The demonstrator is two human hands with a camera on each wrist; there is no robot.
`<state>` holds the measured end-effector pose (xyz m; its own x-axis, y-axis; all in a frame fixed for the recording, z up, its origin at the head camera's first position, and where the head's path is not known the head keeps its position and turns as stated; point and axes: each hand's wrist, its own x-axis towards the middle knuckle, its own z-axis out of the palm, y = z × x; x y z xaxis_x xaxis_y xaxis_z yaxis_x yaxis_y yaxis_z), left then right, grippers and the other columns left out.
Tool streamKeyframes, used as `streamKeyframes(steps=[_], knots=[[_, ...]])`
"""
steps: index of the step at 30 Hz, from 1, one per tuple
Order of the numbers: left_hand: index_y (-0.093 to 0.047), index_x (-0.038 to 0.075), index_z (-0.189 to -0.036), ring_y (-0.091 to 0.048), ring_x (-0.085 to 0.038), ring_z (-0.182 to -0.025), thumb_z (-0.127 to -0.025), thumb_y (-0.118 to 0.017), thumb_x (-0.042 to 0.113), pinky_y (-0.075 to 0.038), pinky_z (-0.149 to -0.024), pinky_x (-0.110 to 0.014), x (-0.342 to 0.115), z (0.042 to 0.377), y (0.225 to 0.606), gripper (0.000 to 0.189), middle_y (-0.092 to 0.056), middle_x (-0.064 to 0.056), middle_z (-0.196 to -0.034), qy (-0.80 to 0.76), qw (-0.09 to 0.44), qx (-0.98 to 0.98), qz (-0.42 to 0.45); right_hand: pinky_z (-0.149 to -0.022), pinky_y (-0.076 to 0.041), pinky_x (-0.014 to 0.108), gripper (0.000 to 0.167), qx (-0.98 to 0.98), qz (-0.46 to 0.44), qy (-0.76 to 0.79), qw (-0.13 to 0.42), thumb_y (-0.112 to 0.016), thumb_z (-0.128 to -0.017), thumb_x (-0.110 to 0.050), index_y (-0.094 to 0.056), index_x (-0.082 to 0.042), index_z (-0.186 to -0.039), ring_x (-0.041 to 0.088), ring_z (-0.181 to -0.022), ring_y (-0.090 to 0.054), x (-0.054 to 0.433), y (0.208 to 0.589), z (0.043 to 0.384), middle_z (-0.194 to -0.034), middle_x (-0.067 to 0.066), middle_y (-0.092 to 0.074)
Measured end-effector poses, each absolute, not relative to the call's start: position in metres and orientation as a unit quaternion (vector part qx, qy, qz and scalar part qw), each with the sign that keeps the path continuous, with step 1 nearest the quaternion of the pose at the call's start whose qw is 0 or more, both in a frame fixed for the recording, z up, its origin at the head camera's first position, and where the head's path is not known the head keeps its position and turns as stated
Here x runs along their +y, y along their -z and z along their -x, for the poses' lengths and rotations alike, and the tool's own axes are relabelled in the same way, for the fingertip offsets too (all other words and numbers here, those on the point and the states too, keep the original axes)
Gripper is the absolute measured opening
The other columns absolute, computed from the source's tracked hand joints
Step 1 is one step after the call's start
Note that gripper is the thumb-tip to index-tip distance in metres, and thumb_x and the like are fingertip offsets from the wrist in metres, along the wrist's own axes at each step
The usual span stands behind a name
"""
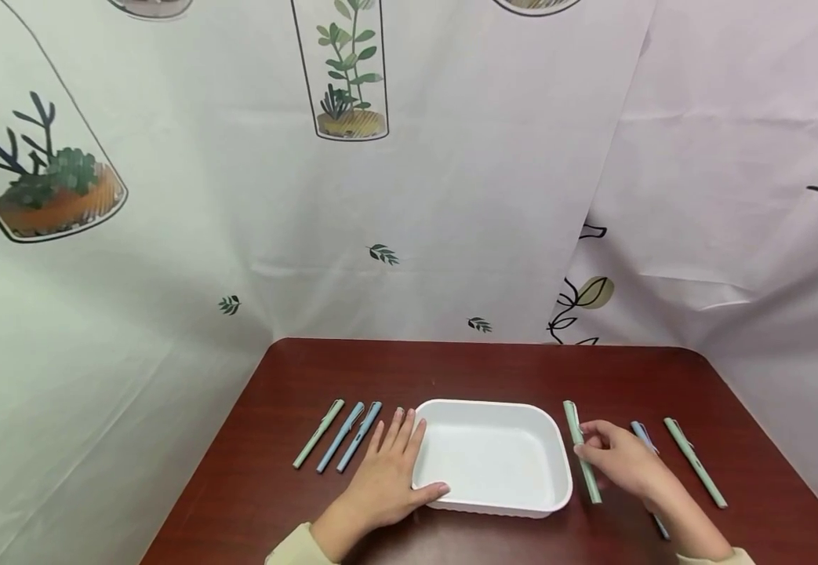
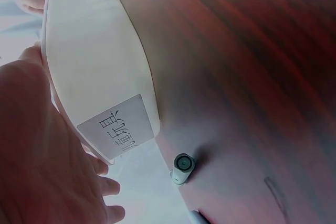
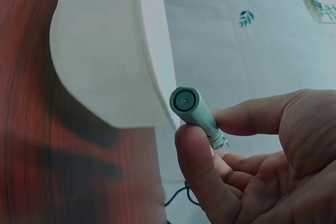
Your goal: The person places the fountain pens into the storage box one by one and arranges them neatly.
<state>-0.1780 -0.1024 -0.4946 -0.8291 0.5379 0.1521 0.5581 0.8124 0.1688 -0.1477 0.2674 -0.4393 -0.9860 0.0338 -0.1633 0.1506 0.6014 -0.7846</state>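
Note:
A light green pen (image 1: 574, 428) stands tilted beside the right wall of a white rectangular tray (image 1: 482, 502). My right hand (image 1: 620, 457) pinches it between thumb and fingers. The right wrist view shows the round end of this pen (image 3: 186, 100) toward the camera, near the tray wall (image 3: 105, 51). My left hand (image 1: 390, 479) rests on the tray's left rim, fingers straight and spread, thumb over the near left corner. A label (image 2: 121, 127) is on the tray wall. The end of a green pen (image 2: 182, 169) shows near that wall in the left wrist view.
Left of the tray lie a green pen (image 1: 319, 434) and two blue pens (image 1: 340, 437). At right, a blue pen (image 1: 640, 431) is partly hidden by my right forearm, and a green pen (image 1: 696, 463) lies farther right. A patterned white cloth (image 1: 416, 196) hangs behind the dark red table (image 1: 493, 365).

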Motion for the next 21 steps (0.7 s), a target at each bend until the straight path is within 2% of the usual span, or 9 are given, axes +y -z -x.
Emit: streamKeyframes(steps=[4,13,21], knots=[[-0.030,0.004,-0.158,-0.019,-0.038,-0.154,-0.091,-0.039,0.080,-0.019,-0.120,-0.060,-0.103,0.177,0.495,0.102,-0.021,-0.018,-0.167,0.104,0.053,-0.950,0.290,-0.060,-0.059,0.036,0.050,0.887,-0.058,0.453,0.071,-0.067,-0.095,-0.013,-0.050,0.012,-0.134,0.018,-0.079,-0.061,0.259,0.439,0.151,-0.094,0.009,-0.062],[-0.030,0.005,-0.159,-0.016,-0.035,-0.155,-0.091,-0.040,0.080,-0.019,-0.121,-0.058,-0.102,0.178,0.494,0.101,-0.020,-0.016,-0.167,0.088,0.055,-0.952,0.288,-0.060,-0.060,0.039,0.045,0.876,-0.058,0.475,0.060,-0.068,-0.094,-0.009,-0.053,0.011,-0.132,0.019,-0.078,-0.065,0.241,0.440,0.158,-0.093,0.009,-0.064],[-0.031,0.004,-0.158,-0.017,-0.036,-0.154,-0.092,-0.039,0.080,-0.020,-0.120,-0.060,-0.101,0.178,0.495,0.102,-0.022,-0.018,-0.166,0.097,0.055,-0.950,0.293,-0.058,-0.060,0.036,0.047,0.861,-0.055,0.501,0.067,-0.066,-0.094,-0.006,-0.050,0.013,-0.133,0.019,-0.074,-0.064,0.226,0.446,0.160,-0.094,0.011,-0.065]])
